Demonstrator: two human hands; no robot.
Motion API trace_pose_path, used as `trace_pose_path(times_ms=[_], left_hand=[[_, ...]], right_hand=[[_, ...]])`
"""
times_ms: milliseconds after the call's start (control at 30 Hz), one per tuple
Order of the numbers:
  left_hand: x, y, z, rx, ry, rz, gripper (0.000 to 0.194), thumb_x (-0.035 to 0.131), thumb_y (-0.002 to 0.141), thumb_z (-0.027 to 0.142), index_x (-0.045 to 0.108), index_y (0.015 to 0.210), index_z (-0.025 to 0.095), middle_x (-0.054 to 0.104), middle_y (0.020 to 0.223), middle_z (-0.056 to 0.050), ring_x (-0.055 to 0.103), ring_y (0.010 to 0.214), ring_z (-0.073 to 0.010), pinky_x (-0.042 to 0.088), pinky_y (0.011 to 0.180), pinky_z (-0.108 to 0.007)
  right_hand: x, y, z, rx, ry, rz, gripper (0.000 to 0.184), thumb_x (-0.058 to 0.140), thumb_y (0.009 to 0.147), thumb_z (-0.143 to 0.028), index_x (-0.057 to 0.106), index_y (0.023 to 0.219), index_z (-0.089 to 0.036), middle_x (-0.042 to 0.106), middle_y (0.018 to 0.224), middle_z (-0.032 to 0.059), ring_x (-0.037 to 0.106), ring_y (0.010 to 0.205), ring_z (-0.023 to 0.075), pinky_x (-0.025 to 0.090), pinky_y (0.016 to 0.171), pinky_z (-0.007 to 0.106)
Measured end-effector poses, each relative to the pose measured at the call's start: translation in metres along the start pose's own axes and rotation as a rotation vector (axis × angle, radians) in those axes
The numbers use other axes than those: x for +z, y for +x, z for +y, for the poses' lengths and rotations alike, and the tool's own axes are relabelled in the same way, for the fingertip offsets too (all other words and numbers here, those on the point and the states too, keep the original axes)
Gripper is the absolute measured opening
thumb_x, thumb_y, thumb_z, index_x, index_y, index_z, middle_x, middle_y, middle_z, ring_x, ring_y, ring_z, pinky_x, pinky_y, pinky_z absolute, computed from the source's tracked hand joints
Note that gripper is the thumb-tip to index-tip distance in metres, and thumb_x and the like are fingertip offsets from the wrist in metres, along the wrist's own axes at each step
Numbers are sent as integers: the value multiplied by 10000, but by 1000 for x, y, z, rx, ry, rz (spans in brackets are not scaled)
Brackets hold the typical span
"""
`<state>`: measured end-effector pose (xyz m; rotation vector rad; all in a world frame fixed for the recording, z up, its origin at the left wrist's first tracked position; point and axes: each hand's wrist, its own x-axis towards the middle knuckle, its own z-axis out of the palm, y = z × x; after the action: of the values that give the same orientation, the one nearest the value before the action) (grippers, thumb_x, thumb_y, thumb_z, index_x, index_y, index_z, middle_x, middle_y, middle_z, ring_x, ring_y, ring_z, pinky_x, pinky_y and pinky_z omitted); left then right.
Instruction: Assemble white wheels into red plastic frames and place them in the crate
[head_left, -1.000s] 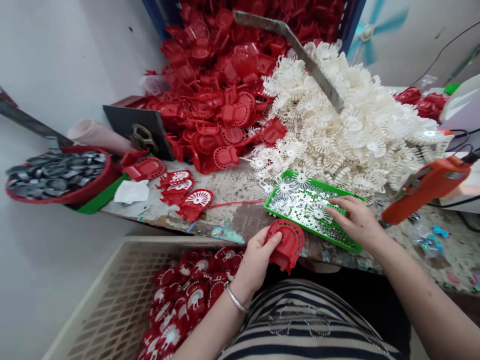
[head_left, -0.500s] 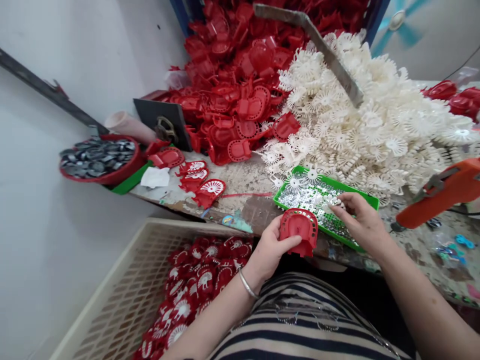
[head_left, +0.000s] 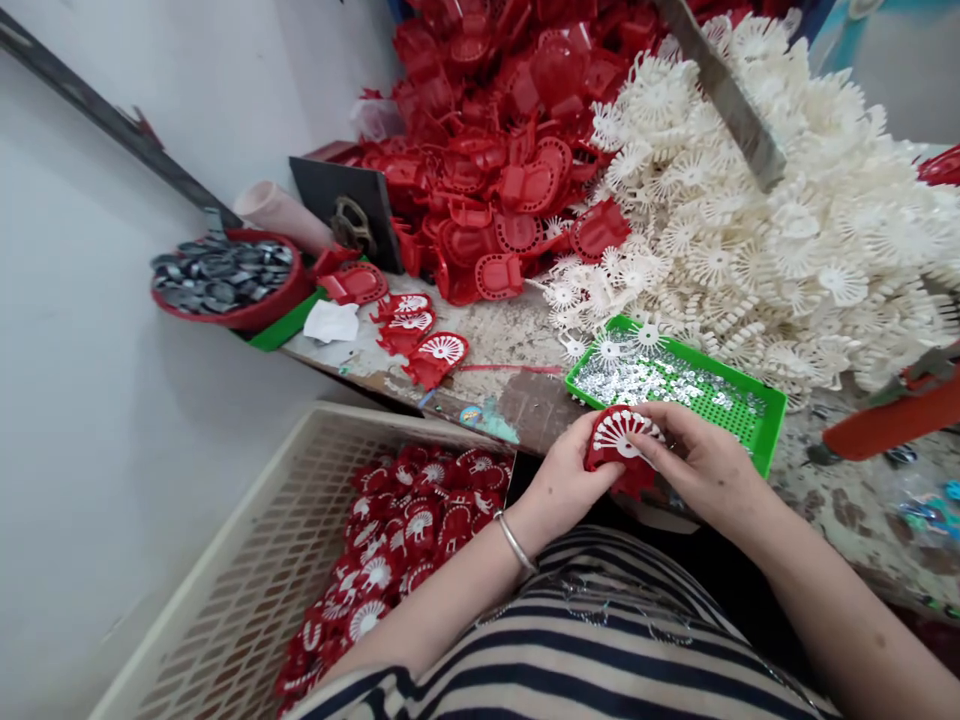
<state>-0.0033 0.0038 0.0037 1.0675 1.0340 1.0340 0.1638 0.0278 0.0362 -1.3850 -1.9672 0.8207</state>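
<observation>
Fitting white fan piece (head_left: 626, 432) into red shell (head_left: 609, 462), gripped by left hand (head_left: 564, 487) and right hand (head_left: 701, 465); next, pressing flush.

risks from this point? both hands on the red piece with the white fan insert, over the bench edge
1. The red shell with its white fan insert is held by left hand and right hand past the bench edge; a slip may drop it off the bench.
2. The green tray of small silver parts sits beside the right hand; a nudge may spill it.
</observation>
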Motion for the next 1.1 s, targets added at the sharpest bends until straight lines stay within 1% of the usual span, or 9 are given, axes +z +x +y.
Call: trace_pose_path(times_ms=[167, 267, 467, 533, 633, 733, 867, 1000, 1100], left_hand=[[1, -1, -1, -60, -195, 4, 446, 718, 768, 252, 583, 1185, 171, 668, 1148, -81, 626, 1036, -217, 478, 955, -354], [0, 1, -2, -82, -293, 125, 368, 709, 799, 343, 598, 1098, 159, 682, 1048, -65, 635, 934, -189, 499, 884, -329], [-4, 2, -3, -5, -184, 277, 342, 715, 786, 357, 592, 1050, 177, 679, 1022, -52, 630, 917, -188, 507, 871, -322], [-4, 0, -3, 15, -136, 254, 329, 697, 801, 341, 594, 1069, 180, 678, 1036, -54, 627, 942, -195, 504, 887, -328], [-4, -3, -3, 43, -65, 219, 319, 683, 814, 314, 604, 1094, 182, 677, 1040, -53, 626, 954, -196, 500, 902, -326], [-4, -5, -3, 34, -69, 191, 389, 690, 813, 302, 598, 1177, 201, 669, 1109, -58, 626, 1000, -205, 496, 924, -332], [-4, -3, -3, -12, -220, 154, 403, 709, 800, 320, 618, 1178, 213, 691, 1090, -44, 642, 969, -195, 512, 899, -319], [-18, 4, -1, 9, -308, 260, 373, 741, 764, 336, 633, 1097, 208, 707, 1025, -24, 656, 882, -171, 535, 821, -295], [-47, 14, 2, 42, -244, 402, 445, 763, 721, 362, 617, 1106, 192, 703, 1011, -29, 660, 847, -172, 541, 818, -319]], right_hand=[[7, -2, 3, -69, -61, 71, 249, 579, 864, -355, 655, 1058, -218, 712, 953, 68, 670, 834, 213, 573, 746, 358], [11, -7, -1, -102, -17, 69, 266, 580, 876, -335, 643, 1106, -217, 663, 1054, 102, 659, 861, 203, 589, 631, 318], [15, -11, -3, -148, -43, 225, 461, 660, 831, -374, 572, 1259, -229, 564, 1280, 148, 582, 1133, 282, 601, 689, 378], [18, -10, 0, -56, 69, 157, 536, 666, 819, -414, 528, 1289, -196, 595, 1239, 153, 616, 1077, 269, 599, 727, 383], [23, -9, 3, 74, 300, 0, 423, 612, 860, -419, 549, 1207, -185, 671, 1089, 101, 670, 923, 205, 589, 802, 362], [24, -10, 1, 106, 377, -65, 315, 596, 878, -414, 590, 1110, -201, 694, 1006, 58, 669, 879, 180, 577, 821, 338], [19, -11, -1, 126, 414, -118, 338, 565, 898, -429, 598, 1144, -200, 694, 1091, 69, 665, 945, 182, 559, 868, 343], [4, -7, 5, 190, 377, -39, 392, 553, 885, -497, 617, 1135, -202, 706, 1013, 72, 679, 864, 185, 572, 771, 322], [-9, -2, 10, 187, 240, 65, 415, 583, 842, -555, 663, 1054, -207, 704, 925, 73, 666, 789, 194, 561, 722, 324]])
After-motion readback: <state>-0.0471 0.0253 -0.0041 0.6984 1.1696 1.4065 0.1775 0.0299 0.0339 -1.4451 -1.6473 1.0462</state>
